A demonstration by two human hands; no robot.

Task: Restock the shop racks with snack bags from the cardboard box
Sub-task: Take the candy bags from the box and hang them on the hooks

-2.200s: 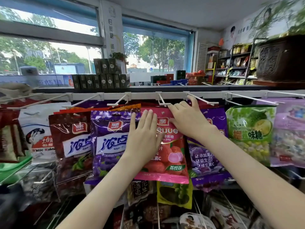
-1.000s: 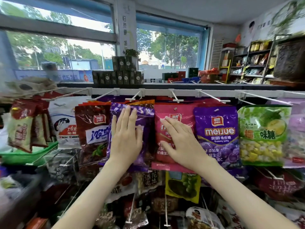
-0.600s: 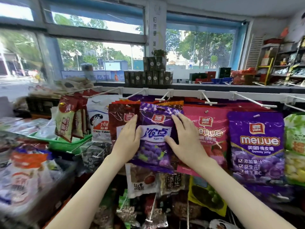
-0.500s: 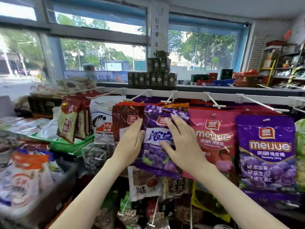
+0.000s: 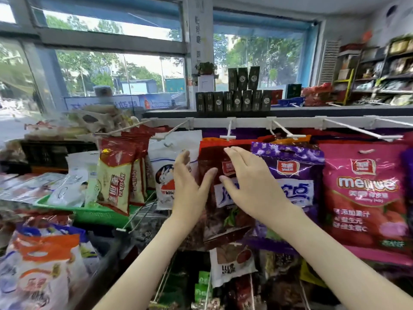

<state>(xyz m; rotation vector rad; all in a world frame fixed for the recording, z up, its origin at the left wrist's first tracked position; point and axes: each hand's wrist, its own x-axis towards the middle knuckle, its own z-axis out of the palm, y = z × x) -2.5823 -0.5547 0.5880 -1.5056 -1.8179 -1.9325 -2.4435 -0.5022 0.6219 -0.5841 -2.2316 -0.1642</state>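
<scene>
Snack bags hang from white pegs on the rack rail (image 5: 257,122). A dark red bag (image 5: 212,157) hangs in the middle, between a white rabbit-print bag (image 5: 165,166) and a purple bag (image 5: 295,173). A pink meijue bag (image 5: 366,193) hangs further right. My left hand (image 5: 190,186) has straight fingers at the red bag's left edge. My right hand (image 5: 248,184) lies flat with straight fingers over the red bag's right side and the purple bag's edge. Neither hand holds anything. No cardboard box is in view.
Red-and-cream bags (image 5: 118,175) hang at the left above a green tray (image 5: 93,213). More bags lie piled at the lower left (image 5: 40,260) and hang on lower pegs. Dark boxes (image 5: 234,100) stand on the window ledge. Shelves (image 5: 380,70) fill the far right.
Both hands have slid left along the row, from the pink and purple bags to the dark red bag. The view has turned left with them.
</scene>
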